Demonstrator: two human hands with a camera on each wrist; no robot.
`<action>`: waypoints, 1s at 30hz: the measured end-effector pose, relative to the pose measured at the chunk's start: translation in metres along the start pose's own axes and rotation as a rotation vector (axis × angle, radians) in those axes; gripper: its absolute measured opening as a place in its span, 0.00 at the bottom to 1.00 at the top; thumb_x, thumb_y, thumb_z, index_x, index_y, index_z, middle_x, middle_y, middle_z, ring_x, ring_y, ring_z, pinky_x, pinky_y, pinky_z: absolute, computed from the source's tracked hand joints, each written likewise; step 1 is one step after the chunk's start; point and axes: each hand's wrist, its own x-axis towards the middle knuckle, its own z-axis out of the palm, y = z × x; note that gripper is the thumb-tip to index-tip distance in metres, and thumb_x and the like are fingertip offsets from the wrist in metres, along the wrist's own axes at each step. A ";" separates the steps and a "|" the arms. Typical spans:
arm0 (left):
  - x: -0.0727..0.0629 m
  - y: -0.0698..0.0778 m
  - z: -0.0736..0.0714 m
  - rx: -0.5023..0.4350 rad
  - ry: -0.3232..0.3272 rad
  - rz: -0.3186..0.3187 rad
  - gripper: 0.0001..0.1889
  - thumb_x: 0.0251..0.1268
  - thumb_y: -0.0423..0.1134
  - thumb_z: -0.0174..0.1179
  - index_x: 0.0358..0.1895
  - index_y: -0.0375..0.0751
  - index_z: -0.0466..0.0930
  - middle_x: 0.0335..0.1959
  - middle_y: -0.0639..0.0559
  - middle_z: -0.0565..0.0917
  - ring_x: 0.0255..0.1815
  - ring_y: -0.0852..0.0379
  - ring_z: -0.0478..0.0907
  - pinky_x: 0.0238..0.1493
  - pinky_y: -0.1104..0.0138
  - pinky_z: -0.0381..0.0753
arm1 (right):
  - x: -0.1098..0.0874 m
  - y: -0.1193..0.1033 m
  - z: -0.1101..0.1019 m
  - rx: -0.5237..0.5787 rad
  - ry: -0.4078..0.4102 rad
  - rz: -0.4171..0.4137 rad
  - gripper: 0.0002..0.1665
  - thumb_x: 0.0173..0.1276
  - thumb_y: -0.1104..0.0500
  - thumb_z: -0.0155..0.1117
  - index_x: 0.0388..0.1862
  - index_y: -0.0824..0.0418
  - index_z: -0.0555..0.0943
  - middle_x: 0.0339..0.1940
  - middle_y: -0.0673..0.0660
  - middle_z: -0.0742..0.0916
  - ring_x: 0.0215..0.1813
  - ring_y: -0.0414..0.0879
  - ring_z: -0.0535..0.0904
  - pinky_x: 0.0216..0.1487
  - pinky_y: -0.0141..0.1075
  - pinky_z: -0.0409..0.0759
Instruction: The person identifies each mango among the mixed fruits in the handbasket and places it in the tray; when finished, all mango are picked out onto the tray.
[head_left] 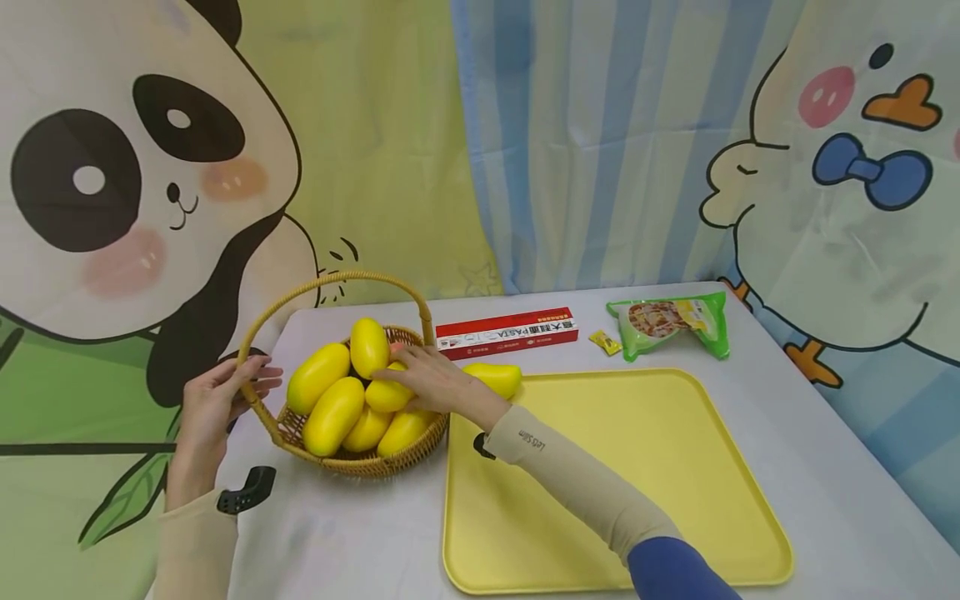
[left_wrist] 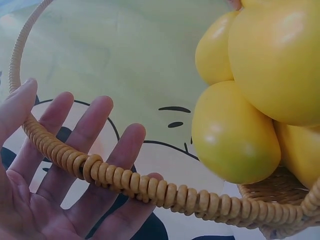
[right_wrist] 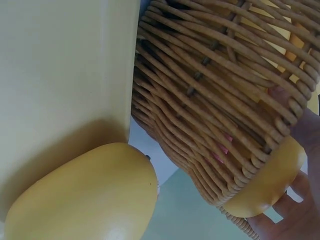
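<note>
A wicker basket (head_left: 375, 467) holds several yellow mangoes (head_left: 335, 417) heaped up to its rim. At the left side, my left hand (head_left: 213, 400) supports the basket's arched handle (left_wrist: 125, 181). Its fingers (left_wrist: 85, 120) extend fairly straight behind the handle, with the thumb on the near side. Over the basket's right side reaches my right hand (head_left: 435, 379), its fingers bent around a mango (right_wrist: 272, 175) among the others. Part of that grip is hidden behind the wicker in the right wrist view. Another mango (head_left: 495, 379) lies on the tray's back left corner.
A yellow tray (head_left: 615, 483) stands right of the basket, under my right forearm. Behind are a red and white pasta box (head_left: 510, 333), a small yellow packet (head_left: 605, 342) and a green food bag (head_left: 667, 323). Printed curtains (head_left: 600, 150) border the white-covered table (head_left: 337, 542).
</note>
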 end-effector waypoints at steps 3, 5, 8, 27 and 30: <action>0.000 -0.002 0.002 -0.003 0.006 0.011 0.09 0.68 0.39 0.59 0.41 0.40 0.86 0.30 0.56 0.88 0.33 0.59 0.87 0.37 0.74 0.83 | -0.001 0.000 -0.001 -0.012 0.001 0.003 0.41 0.61 0.42 0.67 0.72 0.42 0.64 0.66 0.54 0.73 0.68 0.50 0.67 0.60 0.44 0.74; 0.000 -0.003 0.002 -0.006 0.010 0.021 0.09 0.67 0.39 0.59 0.41 0.40 0.86 0.30 0.56 0.88 0.33 0.59 0.87 0.37 0.74 0.83 | -0.002 0.001 -0.002 -0.010 0.004 0.005 0.41 0.61 0.41 0.67 0.72 0.42 0.64 0.66 0.53 0.74 0.67 0.50 0.68 0.59 0.44 0.74; 0.000 -0.004 0.002 0.003 0.013 0.026 0.08 0.67 0.39 0.59 0.40 0.42 0.86 0.30 0.56 0.88 0.32 0.59 0.87 0.36 0.73 0.83 | -0.003 0.002 -0.006 0.014 0.007 0.013 0.41 0.60 0.42 0.68 0.72 0.42 0.65 0.67 0.54 0.72 0.67 0.51 0.69 0.59 0.45 0.75; -0.001 -0.003 -0.002 0.027 -0.029 0.020 0.10 0.68 0.40 0.58 0.43 0.39 0.85 0.31 0.57 0.89 0.31 0.62 0.86 0.37 0.75 0.82 | -0.031 0.000 -0.040 0.097 0.079 -0.044 0.41 0.61 0.43 0.68 0.72 0.44 0.65 0.70 0.54 0.69 0.67 0.50 0.68 0.61 0.41 0.73; 0.000 -0.003 -0.002 0.030 -0.034 0.026 0.11 0.68 0.41 0.58 0.44 0.38 0.84 0.31 0.56 0.88 0.32 0.62 0.86 0.37 0.75 0.82 | -0.043 0.005 -0.047 0.143 0.076 -0.020 0.42 0.61 0.44 0.69 0.73 0.44 0.64 0.70 0.54 0.69 0.66 0.50 0.68 0.61 0.42 0.73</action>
